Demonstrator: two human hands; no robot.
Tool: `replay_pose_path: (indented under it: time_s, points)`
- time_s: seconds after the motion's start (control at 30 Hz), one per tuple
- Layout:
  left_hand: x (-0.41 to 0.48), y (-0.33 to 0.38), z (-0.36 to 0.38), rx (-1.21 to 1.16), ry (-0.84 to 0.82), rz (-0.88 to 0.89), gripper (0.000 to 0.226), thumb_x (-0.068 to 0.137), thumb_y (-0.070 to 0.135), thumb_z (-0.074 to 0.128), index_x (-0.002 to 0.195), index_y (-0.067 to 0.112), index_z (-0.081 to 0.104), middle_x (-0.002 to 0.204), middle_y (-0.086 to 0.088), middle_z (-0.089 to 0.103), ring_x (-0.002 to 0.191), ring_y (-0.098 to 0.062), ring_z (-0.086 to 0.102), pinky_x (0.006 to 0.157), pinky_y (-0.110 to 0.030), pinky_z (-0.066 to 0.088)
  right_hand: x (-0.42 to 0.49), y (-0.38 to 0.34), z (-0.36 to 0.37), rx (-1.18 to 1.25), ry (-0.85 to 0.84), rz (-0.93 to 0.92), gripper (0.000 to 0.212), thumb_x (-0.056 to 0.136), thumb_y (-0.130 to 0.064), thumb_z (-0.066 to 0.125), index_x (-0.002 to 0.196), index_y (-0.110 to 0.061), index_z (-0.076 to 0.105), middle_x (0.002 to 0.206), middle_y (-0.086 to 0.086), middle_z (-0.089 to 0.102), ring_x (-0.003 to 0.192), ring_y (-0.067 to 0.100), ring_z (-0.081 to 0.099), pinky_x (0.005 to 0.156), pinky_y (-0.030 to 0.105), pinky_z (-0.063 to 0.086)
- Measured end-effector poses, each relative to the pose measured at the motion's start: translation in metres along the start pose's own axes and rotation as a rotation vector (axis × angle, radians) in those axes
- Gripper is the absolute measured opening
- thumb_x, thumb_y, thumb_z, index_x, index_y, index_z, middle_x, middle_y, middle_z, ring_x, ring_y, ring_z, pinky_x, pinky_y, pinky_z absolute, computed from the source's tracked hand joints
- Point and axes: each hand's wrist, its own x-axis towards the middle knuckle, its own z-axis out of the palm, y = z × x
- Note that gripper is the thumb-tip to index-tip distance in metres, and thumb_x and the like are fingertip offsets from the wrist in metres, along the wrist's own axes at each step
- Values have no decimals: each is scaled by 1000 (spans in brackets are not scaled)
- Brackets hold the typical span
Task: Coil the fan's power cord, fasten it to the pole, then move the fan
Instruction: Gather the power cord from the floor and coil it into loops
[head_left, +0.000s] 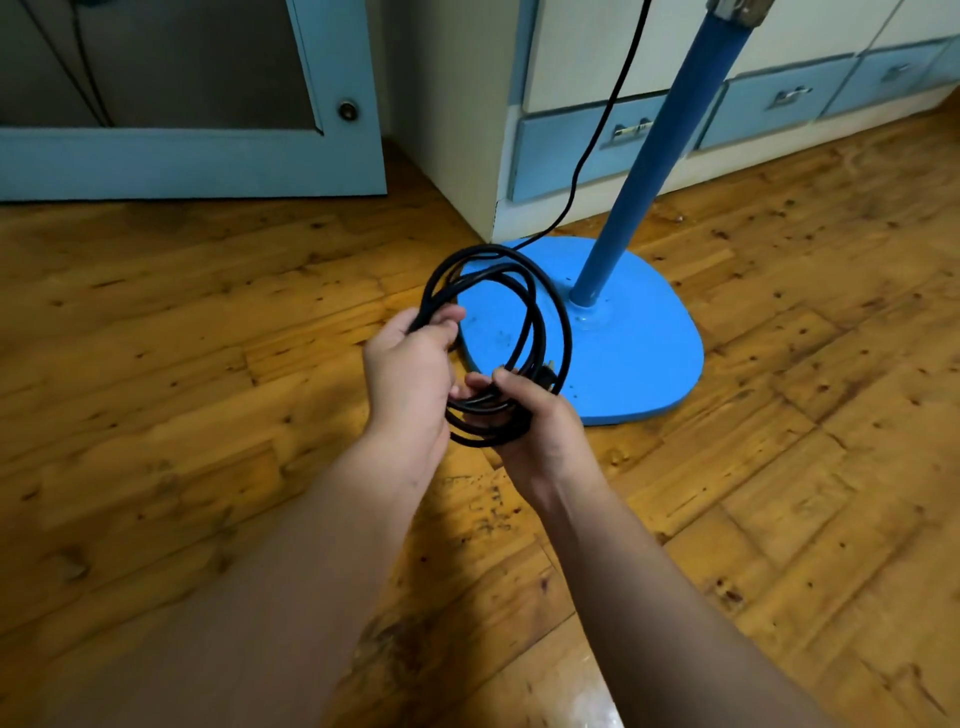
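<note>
The fan's black power cord is wound into several loops in front of me, above the floor. My left hand grips the left side of the coil with thumb and fingers. My right hand grips the bottom of the coil, with the plug sticking up beside its fingers. A free length of cord rises from the coil toward the top of the frame. The fan's blue pole stands tilted on its bright blue base, just behind and right of the coil. The fan head is out of view.
A white cabinet with blue drawers stands right behind the fan base. To the left a blue-framed door with a round knob shows thin dark cords behind its pane. Wooden parquet floor spreads all around.
</note>
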Motion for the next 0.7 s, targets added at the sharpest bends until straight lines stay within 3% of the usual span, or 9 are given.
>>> replay_pose_path:
  time_s: [0.1,0.27,0.37,0.43,0.5,0.53,0.6,0.63,0.7]
  points:
    - [1,-10,-2,-8,2,-24,21,89,1,47,77,11,61,37,6,35,36,-10,31,39,-22,31,0,-4,6,68,69,9,3,80,-2,57,83,-2,57,68,11,59,60,21,61,72,33,54]
    - [4,-24,-7,57,9,-136,18,88,3,50,81,12,63,48,-1,45,45,-16,44,52,-29,43,-4,-16,15,-33,167,-72,9,87,-7,55,80,-9,50,45,0,43,39,14,45,46,22,44]
    - [10,-24,-12,211,13,-161,9,83,7,60,90,13,59,73,-4,59,66,-18,57,68,-32,45,-4,-24,13,-289,175,-193,15,86,-8,57,76,-13,47,42,-4,41,38,15,40,48,26,38]
    - [15,-20,-18,483,23,-37,45,77,15,70,117,16,49,110,-5,60,100,-22,59,82,-32,44,-7,-29,13,-491,171,-227,19,84,-8,59,71,-15,47,44,-3,41,39,15,39,49,29,37]
    - [13,-9,-23,870,32,229,80,74,22,74,140,23,28,144,-5,39,133,-25,36,105,-38,35,-9,-31,13,-650,159,-230,22,83,-7,61,68,-16,47,47,0,41,39,15,38,46,28,36]
    - [10,-2,-24,1073,9,401,88,74,25,73,144,25,19,152,-4,27,140,-26,23,113,-42,24,-10,-32,13,-742,144,-234,23,82,-7,62,67,-17,47,49,1,41,40,15,39,46,27,35]
    - [7,6,-20,1450,-140,723,89,77,27,69,147,29,14,157,-2,12,145,-25,3,116,-48,0,-9,-32,14,-930,89,-256,24,80,-9,64,66,-19,48,52,0,44,44,15,41,46,27,35]
    - [6,8,-17,1581,-247,815,84,79,24,65,146,31,16,158,-1,8,146,-24,-4,114,-49,-8,-9,-32,14,-1022,53,-270,20,79,-9,65,68,-19,50,55,0,47,47,14,43,48,26,36]
    - [6,7,-15,1709,-427,868,74,80,15,57,144,30,23,158,1,8,146,-22,-8,114,-48,-11,-10,-35,16,-1223,-16,-291,10,78,-10,64,84,-14,58,71,5,60,62,19,54,58,27,40]
